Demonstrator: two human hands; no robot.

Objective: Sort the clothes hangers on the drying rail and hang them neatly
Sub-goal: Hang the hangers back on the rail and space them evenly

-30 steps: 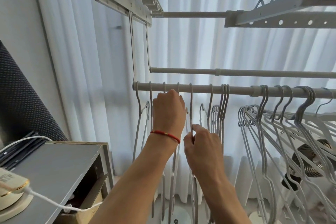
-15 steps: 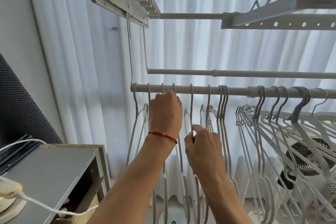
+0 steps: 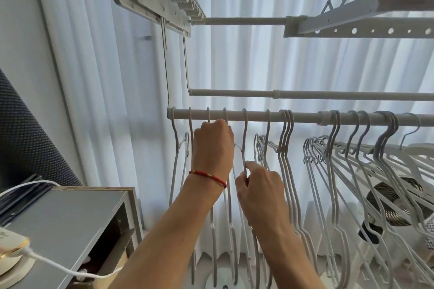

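White wire hangers [image 3: 285, 138] hung on grey metal rail [image 3: 305, 117]; one neck [image 3: 244, 143] pinched by right hand [image 3: 259, 191]; hooks gripped by left hand [image 3: 212, 148].

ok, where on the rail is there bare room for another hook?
Bare rail between the triple hook cluster and the joint collar; a shorter gap left of that cluster. Crowded right of the collar.

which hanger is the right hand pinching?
The lone hanger hooked fifth from the rail's left end; right hand pinches its neck.
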